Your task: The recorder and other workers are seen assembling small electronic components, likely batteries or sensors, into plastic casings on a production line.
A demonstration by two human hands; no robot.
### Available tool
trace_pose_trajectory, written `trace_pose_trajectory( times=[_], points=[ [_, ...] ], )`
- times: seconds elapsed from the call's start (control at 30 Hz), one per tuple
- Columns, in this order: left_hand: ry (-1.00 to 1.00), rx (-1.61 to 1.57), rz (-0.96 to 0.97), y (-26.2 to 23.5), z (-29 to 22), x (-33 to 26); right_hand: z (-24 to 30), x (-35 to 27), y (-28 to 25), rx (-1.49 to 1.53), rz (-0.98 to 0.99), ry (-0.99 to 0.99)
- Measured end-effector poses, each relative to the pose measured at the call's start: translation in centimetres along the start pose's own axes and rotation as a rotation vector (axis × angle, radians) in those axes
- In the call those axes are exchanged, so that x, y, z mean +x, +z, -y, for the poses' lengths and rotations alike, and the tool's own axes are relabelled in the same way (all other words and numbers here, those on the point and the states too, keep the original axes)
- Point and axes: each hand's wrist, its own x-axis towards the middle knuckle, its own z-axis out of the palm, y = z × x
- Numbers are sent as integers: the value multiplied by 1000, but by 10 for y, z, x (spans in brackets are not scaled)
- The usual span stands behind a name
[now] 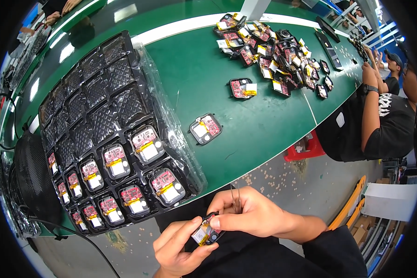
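Note:
Close to my body, my left hand grips a small black device housing with a red circuit board and a yellow-taped white battery inside. The thumb of my right hand presses on the board's upper edge. A pair of thin metal tweezers is also held in that hand, pointing up between the fingers. On the green table just beyond lies a similar housing, open side up. Another housing sits farther off, its battery hanging over the side.
To the left, a black plastic tray has several housings in its nearer compartments, with clear film along its right side. A heap of housings covers the far middle of the green table. Co-workers sit at the right, near a red stool.

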Motion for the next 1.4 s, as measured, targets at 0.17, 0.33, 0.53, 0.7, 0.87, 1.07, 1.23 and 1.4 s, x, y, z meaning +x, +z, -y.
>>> trace_pose_trajectory(
  times=[0.17, 0.33, 0.53, 0.7, 0.87, 1.07, 1.23, 1.4],
  points=[
    [1, -10, 30, -1, 13, -13, -4, -3, -2, 95, 10, 17],
    [44, -3, -46, 4, 22, -7, -8, -9, 0, 97, -10, 27],
    [71, -189, 50, 1, 30, -4, -15, -17, -9, 118, 28, 16],
    [-135, -819, 137, 8, 33, -10, -9, -25, -14, -118, -97, -59],
    [-431, -1063, 170, 6, 35, -13, -7, -28, -20, -39, -136, 29],
    [-462, -1247, 198, 2, 59, -26, -9, -33, -25, -195, -270, -193],
    [-481, -1433, 193, -1, 78, -38, -9, -34, -34, -156, -335, -212],
    [-466, -1464, 232, 1, 85, -39, -17, -30, -24, -427, -325, -202]
  ],
)
